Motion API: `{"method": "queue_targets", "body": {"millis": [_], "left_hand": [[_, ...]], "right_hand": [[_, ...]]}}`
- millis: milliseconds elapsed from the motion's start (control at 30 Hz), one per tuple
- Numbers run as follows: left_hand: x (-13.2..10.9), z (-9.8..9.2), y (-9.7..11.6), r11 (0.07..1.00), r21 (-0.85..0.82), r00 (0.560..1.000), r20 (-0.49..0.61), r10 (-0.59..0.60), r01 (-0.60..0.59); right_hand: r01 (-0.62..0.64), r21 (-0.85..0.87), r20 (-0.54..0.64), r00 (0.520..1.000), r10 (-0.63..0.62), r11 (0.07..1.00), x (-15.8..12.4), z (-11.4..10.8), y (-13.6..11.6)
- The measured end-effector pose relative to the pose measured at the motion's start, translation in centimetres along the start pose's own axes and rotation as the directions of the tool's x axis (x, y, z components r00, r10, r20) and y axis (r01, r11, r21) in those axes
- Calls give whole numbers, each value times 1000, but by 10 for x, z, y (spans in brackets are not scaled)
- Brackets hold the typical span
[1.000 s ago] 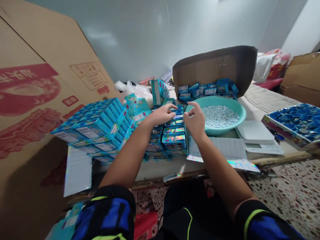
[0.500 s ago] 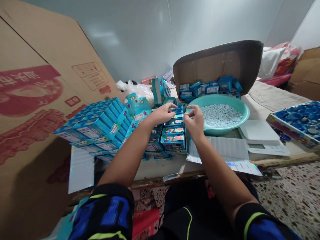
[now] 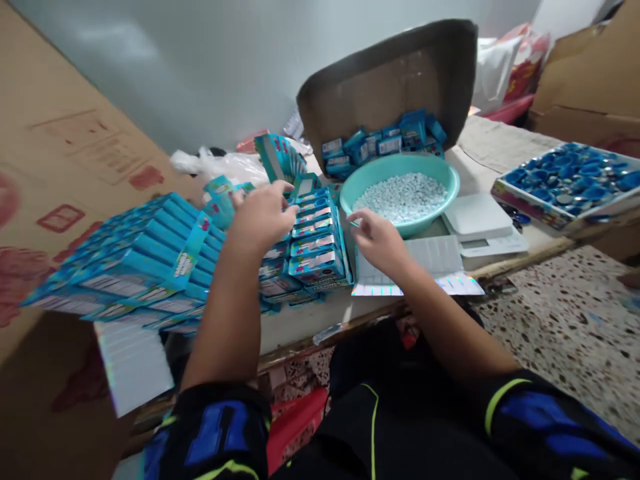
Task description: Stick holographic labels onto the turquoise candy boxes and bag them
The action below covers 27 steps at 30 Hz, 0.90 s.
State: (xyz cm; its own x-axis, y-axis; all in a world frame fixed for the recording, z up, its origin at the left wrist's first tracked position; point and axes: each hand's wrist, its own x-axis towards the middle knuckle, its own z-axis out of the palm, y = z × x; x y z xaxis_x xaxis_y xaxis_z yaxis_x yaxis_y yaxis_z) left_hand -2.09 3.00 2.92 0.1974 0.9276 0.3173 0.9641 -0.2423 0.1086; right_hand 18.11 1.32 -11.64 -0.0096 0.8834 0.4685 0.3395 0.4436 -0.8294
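Rows of small blue printed boxes (image 3: 317, 240) stand packed together on the table in front of me. My left hand (image 3: 263, 213) lies over the left row with its fingers curled round the far boxes. To the right of the rows, my right hand (image 3: 377, 240) hovers just above a sheet of shiny stickers (image 3: 440, 263). Its fingertips are pinched together on something too small to make out. Just beyond it stands a teal bowl (image 3: 447, 190) full of small white candies.
A big stack of larger blue boxes (image 3: 140, 260) fills the left, against a tall cardboard carton (image 3: 60, 153). Behind the bowl is an open cardboard box (image 3: 390, 80) holding blue packs. A white scale (image 3: 475, 220) and a tray of blue caps (image 3: 565, 177) sit right.
My view has swung left and down. My left hand has slid left along the rows of boxes. My right hand has drawn back from the rows toward the sticker sheet.
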Motion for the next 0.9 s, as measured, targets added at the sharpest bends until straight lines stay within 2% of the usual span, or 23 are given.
{"method": "queue_targets", "body": {"millis": [33, 100, 133, 167, 200, 267, 333, 400, 500, 600, 667, 767, 833, 900], "left_hand": [[-16, -5, 11, 993, -67, 989, -116, 94, -102], [-53, -6, 39, 917, -230, 922, -293, 255, -327], [-71, 0, 54, 847, -336, 897, -317, 310, -412], [-85, 11, 69, 767, -441, 884, -265, 385, -466], [-96, 27, 84, 726, -493, 874, -203, 441, -480], [-104, 67, 107, 724, -462, 844, -114, 523, -511], [-99, 111, 121, 767, -345, 821, -18, 571, -541], [-92, 147, 125, 770, -313, 784, 110, 611, -556], [-91, 178, 122, 740, -399, 715, 243, 655, -542], [-103, 190, 116, 692, -520, 698, 230, 679, -501], [-112, 193, 112, 660, -570, 705, 188, 684, -489], [-121, 198, 107, 629, -622, 731, 130, 669, -465], [-124, 201, 104, 614, -657, 747, 116, 655, -437], [-126, 203, 101, 612, -667, 755, 113, 646, -425]], "right_hand": [[29, -64, 12, 1000, -28, 998, -12, -18, 8], [20, -207, 2, 1000, -20, 978, -36, -55, 29], [-23, -298, -25, 1000, 17, 954, -47, -73, 40], [-86, -400, -59, 996, 68, 912, -56, -88, 51], [-151, -504, -87, 988, 124, 850, -63, -101, 61], [-226, -678, -97, 971, 220, 699, -71, -117, 77], [-205, -782, -50, 962, 269, 589, -76, -120, 87], [-162, -824, -10, 962, 273, 543, -79, -117, 92], [-138, -838, 8, 964, 266, 528, -85, -111, 95], [-89, -846, 67, 960, 271, 525, -87, -110, 96], [-32, -843, 136, 953, 271, 536, -82, -109, 96], [38, -797, 256, 925, 279, 603, -71, -102, 95], [26, -762, 277, 916, 290, 647, -65, -97, 96], [-8, -747, 249, 923, 292, 665, -61, -92, 97]]}}
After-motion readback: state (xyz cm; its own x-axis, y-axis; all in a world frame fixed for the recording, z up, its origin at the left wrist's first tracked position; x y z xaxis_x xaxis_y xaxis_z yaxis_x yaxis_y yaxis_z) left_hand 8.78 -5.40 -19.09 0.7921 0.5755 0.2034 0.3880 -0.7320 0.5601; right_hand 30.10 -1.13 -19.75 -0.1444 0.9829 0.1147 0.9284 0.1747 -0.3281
